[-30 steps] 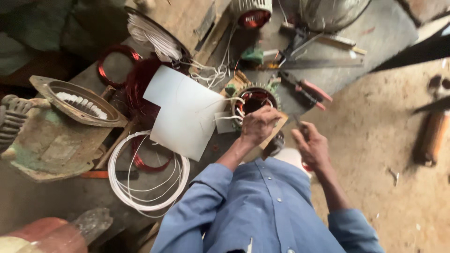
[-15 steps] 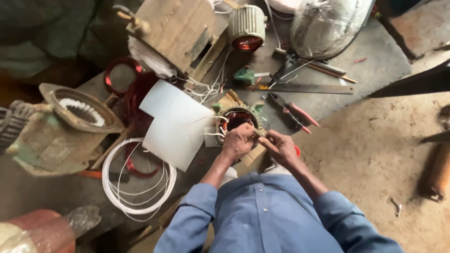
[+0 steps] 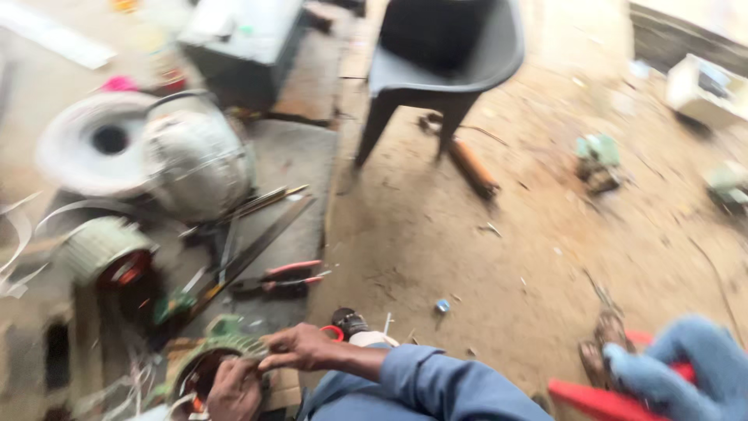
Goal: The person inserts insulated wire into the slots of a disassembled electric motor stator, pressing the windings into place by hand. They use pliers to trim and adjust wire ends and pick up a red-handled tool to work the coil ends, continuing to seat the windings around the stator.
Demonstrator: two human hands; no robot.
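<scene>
A small motor stator with a green housing and copper windings lies at the bottom left of the blurred head view. My left hand is curled against its opening from below. My right hand, reaching in on a blue sleeve, lies across the stator's upper rim with its fingers gripping it. Loose white wires trail beside the stator. Blur hides what the fingertips pinch.
Red-handled pliers and a long flat metal bar lie just above my hands. A second stator, a round metal motor shell and a white disc sit to the left. A grey plastic chair stands on the dirt floor.
The view has swung away to the right and blurred, so the white sheets and wire coil are out of sight. Both hands stay on the stator, now at the bottom left.
</scene>
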